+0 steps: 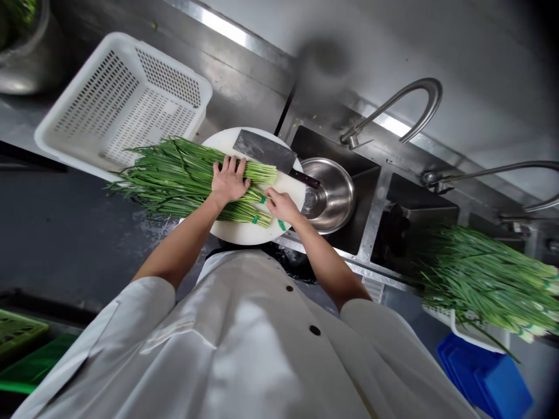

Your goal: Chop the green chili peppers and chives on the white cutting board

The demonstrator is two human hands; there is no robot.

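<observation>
Long green stalks (183, 174) lie in bunches across a round white cutting board (248, 234), their leafy ends reaching left over the counter edge. My left hand (230, 181) rests on the bunches with its fingers spread. At the cut ends, my right hand (282, 206) has its fingers closed beside a green band (263, 199); what they pinch is too small to make out. Another green band (255, 219) circles a lower bunch, and a loose green piece (282, 225) sits below my right hand. A cleaver (264, 148) lies along the board's far side.
A white perforated basket (122, 102) stands at the left. Right of the board, a steel bowl (338, 195) sits in a sink, with a curved faucet (430, 96) behind. More green stalks (489, 279) are piled at the right above blue containers (484, 372).
</observation>
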